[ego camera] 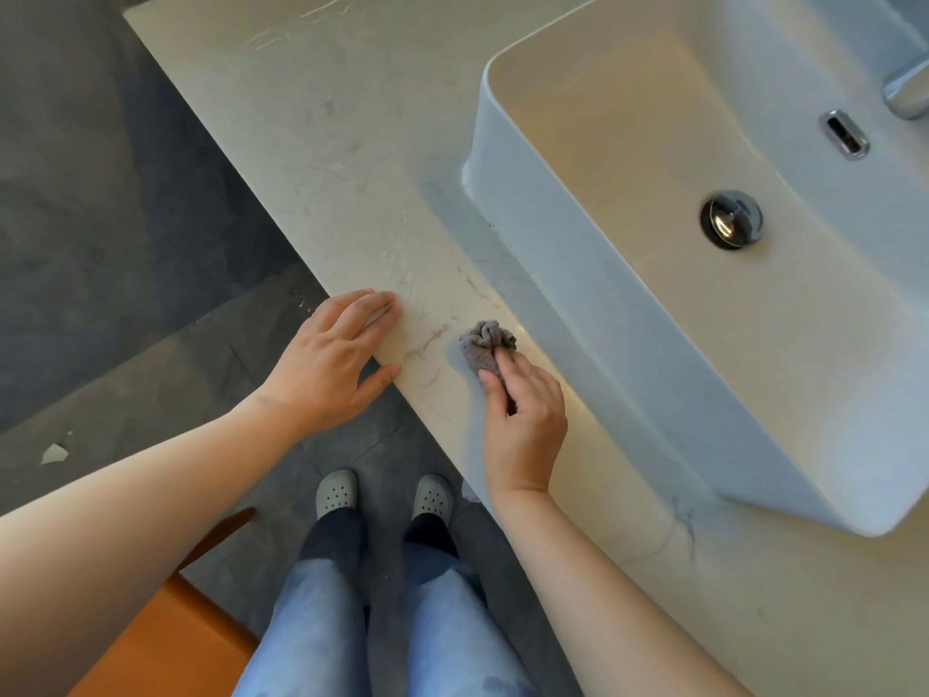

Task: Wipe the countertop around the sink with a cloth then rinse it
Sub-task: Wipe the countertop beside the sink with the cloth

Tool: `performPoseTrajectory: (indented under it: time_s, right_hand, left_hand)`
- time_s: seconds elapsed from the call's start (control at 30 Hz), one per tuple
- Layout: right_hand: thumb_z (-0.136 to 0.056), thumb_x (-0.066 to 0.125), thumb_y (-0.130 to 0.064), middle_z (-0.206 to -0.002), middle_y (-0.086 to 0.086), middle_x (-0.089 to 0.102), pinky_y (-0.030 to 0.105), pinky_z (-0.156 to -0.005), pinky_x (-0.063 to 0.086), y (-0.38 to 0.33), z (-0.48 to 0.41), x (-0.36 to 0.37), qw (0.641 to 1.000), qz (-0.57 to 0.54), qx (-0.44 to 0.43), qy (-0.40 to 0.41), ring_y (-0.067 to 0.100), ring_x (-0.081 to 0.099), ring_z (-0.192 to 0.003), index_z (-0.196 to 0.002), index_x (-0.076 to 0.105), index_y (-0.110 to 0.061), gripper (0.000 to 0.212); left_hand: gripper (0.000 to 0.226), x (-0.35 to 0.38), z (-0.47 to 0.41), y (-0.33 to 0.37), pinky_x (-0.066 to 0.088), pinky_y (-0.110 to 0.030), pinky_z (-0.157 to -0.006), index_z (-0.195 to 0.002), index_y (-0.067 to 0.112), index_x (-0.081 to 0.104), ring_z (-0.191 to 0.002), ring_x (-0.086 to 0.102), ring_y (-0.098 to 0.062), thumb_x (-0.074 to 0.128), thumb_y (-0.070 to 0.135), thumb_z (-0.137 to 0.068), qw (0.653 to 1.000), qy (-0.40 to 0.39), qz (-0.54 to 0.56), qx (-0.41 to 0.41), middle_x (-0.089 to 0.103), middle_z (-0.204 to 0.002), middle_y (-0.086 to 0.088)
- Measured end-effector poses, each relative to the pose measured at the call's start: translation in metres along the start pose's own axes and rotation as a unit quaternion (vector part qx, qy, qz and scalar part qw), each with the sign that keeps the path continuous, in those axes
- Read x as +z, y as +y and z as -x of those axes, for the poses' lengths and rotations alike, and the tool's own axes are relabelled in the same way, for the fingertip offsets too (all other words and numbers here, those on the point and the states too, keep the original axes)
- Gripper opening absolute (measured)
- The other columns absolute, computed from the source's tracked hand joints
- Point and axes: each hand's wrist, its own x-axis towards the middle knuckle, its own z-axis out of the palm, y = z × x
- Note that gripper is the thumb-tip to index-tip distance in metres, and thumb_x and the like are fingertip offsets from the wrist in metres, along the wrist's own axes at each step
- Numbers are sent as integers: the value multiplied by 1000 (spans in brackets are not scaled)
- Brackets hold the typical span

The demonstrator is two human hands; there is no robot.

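A small crumpled grey cloth (pixel 483 347) lies on the pale marble countertop (pixel 342 158), just left of the white vessel sink (pixel 563 254). My right hand (pixel 525 417) pinches the cloth's near end against the counter close to the front edge. My left hand (pixel 334 362) rests flat on the counter's front edge, fingers straight, a short way left of the cloth. The sink bowl is dry-looking, with a chrome drain plug (pixel 733 219) and an overflow slot (pixel 845 134).
A chrome faucet (pixel 907 93) shows at the right edge above the sink. Dark grey floor tiles (pixel 100 193) lie left of the counter. My feet in pale clogs (pixel 384 495) stand by the counter edge. An orange wooden seat (pixel 166 641) is at lower left.
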Motion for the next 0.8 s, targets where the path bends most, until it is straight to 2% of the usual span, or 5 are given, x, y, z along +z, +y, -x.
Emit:
performPoseTrajectory:
  time_s: [0.3, 0.4, 0.53, 0.7, 0.8]
  right_hand:
    - [-87, 60, -24, -103, 3, 71, 34, -88, 47, -22, 47, 3, 1000, 13, -5, -10, 19, 57, -95, -105, 72, -8, 27]
    - [-83, 67, -19, -105, -1, 71, 30, -88, 48, -34, 59, 0, 999, 2, -5, -32, 20, 61, -94, -105, 73, -10, 24]
    - [-76, 76, -9, -105, -14, 66, 22, -89, 48, -53, 59, -14, 993, -75, 58, -65, 7, 62, -97, -106, 72, -16, 31]
    - [-78, 73, -10, -110, 0, 68, 27, -91, 46, -35, -2, -26, 987, -44, 131, 81, 14, 64, -100, -110, 70, -10, 32]
    - [-83, 68, -13, -112, 8, 69, 24, -90, 43, -9, -42, -17, 984, 10, 157, 84, 18, 64, -102, -112, 68, -7, 30]
  left_hand:
    - [53, -22, -12, -23, 42, -43, -98, -132, 13, 54, -117, 48, -28, 38, 43, -91, 997, -14, 18, 76, 52, -131, -3]
    - [52, -23, -12, -26, 42, -43, -98, -131, 13, 55, -117, 48, -28, 38, 42, -91, 995, -19, 26, 91, 53, -131, -4]
    - [49, -28, -11, -31, 42, -41, -99, -125, 11, 60, -117, 50, -29, 39, 39, -90, 992, -23, 59, 106, 55, -130, -6]
    - [48, -35, -5, -39, 42, -40, -100, -123, 7, 60, -120, 49, -29, 40, 37, -90, 992, 1, 76, 106, 55, -129, -9]
    - [52, -30, -2, -46, 37, -40, -105, -128, 5, 56, -127, 44, -30, 40, 37, -90, 995, 9, 58, 85, 51, -134, -12]
